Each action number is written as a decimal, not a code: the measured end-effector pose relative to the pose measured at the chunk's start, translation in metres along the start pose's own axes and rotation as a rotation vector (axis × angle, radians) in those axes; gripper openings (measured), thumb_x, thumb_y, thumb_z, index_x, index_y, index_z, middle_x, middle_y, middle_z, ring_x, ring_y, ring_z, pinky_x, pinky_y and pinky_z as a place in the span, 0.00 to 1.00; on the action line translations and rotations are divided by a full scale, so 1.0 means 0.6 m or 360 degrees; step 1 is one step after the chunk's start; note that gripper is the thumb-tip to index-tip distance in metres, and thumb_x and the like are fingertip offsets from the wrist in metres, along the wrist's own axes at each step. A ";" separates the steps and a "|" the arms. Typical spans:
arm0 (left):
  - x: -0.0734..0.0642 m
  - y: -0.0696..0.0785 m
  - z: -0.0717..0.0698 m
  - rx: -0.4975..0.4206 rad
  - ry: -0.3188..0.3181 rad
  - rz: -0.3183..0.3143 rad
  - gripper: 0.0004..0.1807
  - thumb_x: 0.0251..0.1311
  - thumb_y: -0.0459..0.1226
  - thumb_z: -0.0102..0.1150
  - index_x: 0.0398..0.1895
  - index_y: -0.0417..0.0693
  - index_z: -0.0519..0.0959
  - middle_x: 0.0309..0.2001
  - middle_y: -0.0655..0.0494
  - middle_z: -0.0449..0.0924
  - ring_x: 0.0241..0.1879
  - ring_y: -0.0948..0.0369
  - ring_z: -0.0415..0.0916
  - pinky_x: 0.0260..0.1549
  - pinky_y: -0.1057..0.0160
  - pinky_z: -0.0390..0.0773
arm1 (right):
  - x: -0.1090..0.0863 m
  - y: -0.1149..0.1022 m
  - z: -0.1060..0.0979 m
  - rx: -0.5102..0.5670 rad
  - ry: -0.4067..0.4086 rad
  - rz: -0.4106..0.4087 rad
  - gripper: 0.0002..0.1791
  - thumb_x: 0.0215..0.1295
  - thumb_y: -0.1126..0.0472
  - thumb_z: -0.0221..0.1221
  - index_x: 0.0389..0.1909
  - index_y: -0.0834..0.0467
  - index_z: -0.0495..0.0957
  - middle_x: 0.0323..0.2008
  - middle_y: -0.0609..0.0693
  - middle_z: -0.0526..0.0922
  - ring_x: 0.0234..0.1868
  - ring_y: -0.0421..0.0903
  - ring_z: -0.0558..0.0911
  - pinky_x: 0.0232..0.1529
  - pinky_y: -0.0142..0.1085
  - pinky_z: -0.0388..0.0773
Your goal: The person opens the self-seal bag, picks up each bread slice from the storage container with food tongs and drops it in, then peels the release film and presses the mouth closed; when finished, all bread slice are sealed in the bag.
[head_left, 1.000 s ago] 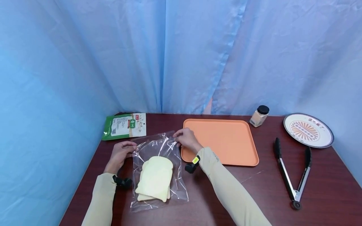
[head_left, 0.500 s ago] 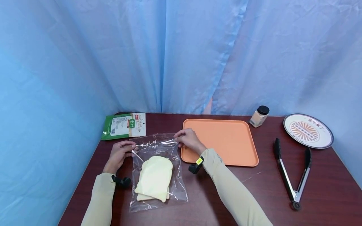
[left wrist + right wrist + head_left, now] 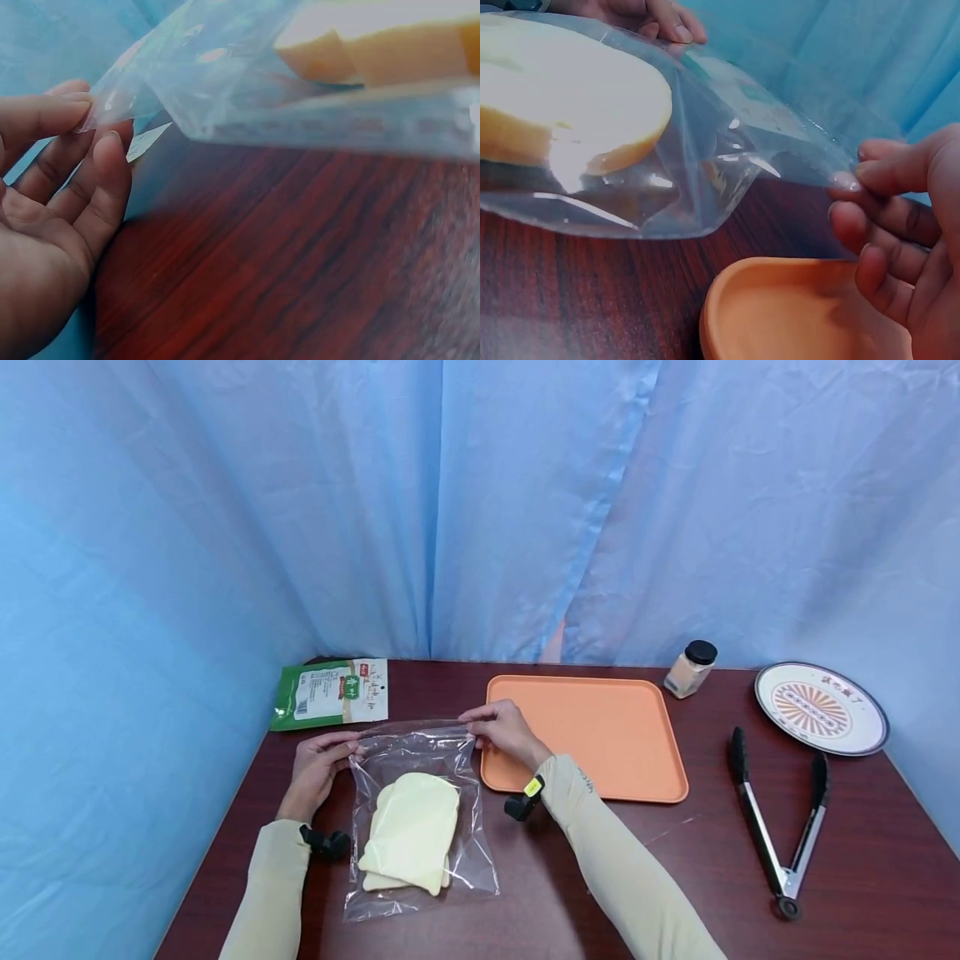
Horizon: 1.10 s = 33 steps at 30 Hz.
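Note:
Two slices of bread point(image 3: 412, 831), one overlapping the other, lie inside a clear plastic bag point(image 3: 471, 852) in the head view. My left hand point(image 3: 315, 772) pinches the bag's far left corner between thumb and fingers. At the far right corner, my right hand point(image 3: 506, 735) pinches the film the same way, beside the orange tray's left edge. The bag's mouth edge stretches between the two hands. In the right wrist view the film runs taut from the bread point(image 3: 577, 90) up to the right fingertips point(image 3: 847, 180).
An orange tray point(image 3: 592, 735) lies right of the bag. A green and white packet point(image 3: 330, 695) is at the back left. On the right are a black-capped jar point(image 3: 690, 670), a patterned plate point(image 3: 821, 708) and splayed tongs point(image 3: 780, 835). A blue curtain point(image 3: 495, 510) closes off the back.
The bag's mouth edge has lowered and flattened between the hands. My right wrist has shifted slightly to the right, and both hands keep their pinch on the corners.

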State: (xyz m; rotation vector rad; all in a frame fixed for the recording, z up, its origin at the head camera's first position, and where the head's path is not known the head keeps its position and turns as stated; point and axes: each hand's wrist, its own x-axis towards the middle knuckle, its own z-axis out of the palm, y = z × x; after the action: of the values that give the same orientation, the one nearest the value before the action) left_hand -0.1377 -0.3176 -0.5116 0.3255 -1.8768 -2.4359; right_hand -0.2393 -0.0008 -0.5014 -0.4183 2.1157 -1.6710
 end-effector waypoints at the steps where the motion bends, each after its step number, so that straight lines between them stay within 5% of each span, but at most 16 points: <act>1: 0.000 0.000 0.000 -0.0012 -0.0001 0.0009 0.15 0.64 0.24 0.60 0.33 0.53 0.90 0.30 0.59 0.89 0.28 0.67 0.86 0.30 0.70 0.84 | 0.000 0.001 -0.001 0.0014 -0.0007 -0.0019 0.13 0.67 0.68 0.59 0.49 0.62 0.86 0.19 0.45 0.83 0.18 0.41 0.78 0.17 0.31 0.67; 7: -0.002 0.000 -0.002 -0.0078 -0.0037 0.0031 0.13 0.63 0.22 0.59 0.36 0.44 0.90 0.30 0.59 0.89 0.29 0.67 0.86 0.30 0.71 0.84 | -0.002 0.009 -0.004 0.0063 -0.0033 -0.0091 0.12 0.68 0.68 0.60 0.48 0.67 0.85 0.19 0.43 0.83 0.17 0.39 0.77 0.17 0.30 0.67; 15: -0.004 0.001 -0.006 -0.0077 -0.0065 0.0041 0.13 0.65 0.23 0.58 0.35 0.46 0.90 0.33 0.59 0.89 0.32 0.67 0.87 0.32 0.71 0.84 | -0.003 0.014 -0.005 0.0074 -0.0058 -0.0234 0.11 0.67 0.71 0.60 0.47 0.69 0.85 0.21 0.43 0.85 0.18 0.39 0.78 0.19 0.29 0.72; 25: -0.004 0.001 -0.008 -0.0097 -0.0096 0.0038 0.12 0.65 0.22 0.56 0.35 0.40 0.88 0.32 0.58 0.89 0.32 0.66 0.87 0.32 0.70 0.83 | -0.010 0.012 -0.007 0.0011 -0.0070 -0.0309 0.10 0.67 0.72 0.59 0.45 0.67 0.86 0.38 0.65 0.89 0.20 0.42 0.78 0.25 0.31 0.76; 33: 0.000 0.002 -0.007 -0.0057 -0.0089 0.0022 0.18 0.66 0.21 0.53 0.30 0.47 0.89 0.31 0.60 0.88 0.30 0.68 0.85 0.29 0.71 0.82 | -0.012 0.010 -0.012 -0.0178 -0.0073 -0.0443 0.12 0.66 0.75 0.57 0.37 0.64 0.89 0.36 0.64 0.89 0.20 0.57 0.79 0.22 0.30 0.72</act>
State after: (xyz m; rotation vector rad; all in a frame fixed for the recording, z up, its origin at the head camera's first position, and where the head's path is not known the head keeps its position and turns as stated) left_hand -0.1369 -0.3220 -0.5117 0.2444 -1.8479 -2.4912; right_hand -0.2364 0.0103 -0.5048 -0.8105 2.2042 -1.6732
